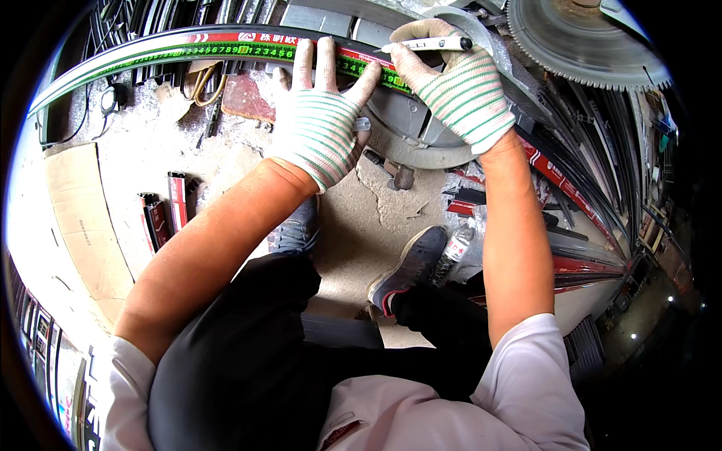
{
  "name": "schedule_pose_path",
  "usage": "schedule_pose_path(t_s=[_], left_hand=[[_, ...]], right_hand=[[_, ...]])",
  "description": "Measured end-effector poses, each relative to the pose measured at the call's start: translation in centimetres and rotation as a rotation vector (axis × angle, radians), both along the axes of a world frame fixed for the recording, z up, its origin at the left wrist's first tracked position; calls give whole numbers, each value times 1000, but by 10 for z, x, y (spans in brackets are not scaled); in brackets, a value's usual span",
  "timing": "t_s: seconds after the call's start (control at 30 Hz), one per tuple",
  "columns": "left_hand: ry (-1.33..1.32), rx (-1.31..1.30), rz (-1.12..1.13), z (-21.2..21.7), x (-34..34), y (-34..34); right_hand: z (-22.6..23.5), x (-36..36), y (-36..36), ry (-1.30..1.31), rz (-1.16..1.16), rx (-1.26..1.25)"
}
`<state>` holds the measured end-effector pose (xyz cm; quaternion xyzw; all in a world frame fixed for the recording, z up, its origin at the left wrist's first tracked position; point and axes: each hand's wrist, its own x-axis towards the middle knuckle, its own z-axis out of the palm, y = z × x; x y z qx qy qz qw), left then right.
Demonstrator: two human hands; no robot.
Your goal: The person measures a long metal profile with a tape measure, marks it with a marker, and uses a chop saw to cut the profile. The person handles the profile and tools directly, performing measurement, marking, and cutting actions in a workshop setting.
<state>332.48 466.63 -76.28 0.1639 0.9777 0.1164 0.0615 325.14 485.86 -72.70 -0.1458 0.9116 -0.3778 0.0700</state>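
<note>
A long profile strip (203, 37) with a red printed film arcs across the top of the head view. Along its near edge lies a green tape measure blade (218, 52) with dark markings. My left hand (320, 124), in a white knit glove with green stripes, presses the blade against the strip, its fingers spread over both. A small whitish cap-like piece (362, 124) sticks out beside my left thumb. My right hand (462, 94), gloved alike, pinches a white marker pen (432, 44), its tip over the red film just right of my left fingers.
A toothed circular saw blade (587, 45) stands at upper right, above a round grey metal base (414, 146). Dark profiles (579, 188) are stacked at right. Short offcuts (177, 199) and flat cardboard (83, 218) lie on the left floor. A plastic bottle (456, 244) lies by my right shoe.
</note>
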Motion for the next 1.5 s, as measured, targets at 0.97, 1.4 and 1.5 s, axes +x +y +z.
schedule_pose_path(t_s=[0.97,1.4,1.5], left_hand=[[33,-13,-10,-6,0,1],[74,8,-22,-10,0,-1],[78,21,-21,-11,0,-1]], right_hand=[[5,-16,-2,-226,47,-119],[5,-16,-2,-312,57,-129],[4,-16,-2,-320,50,-127]])
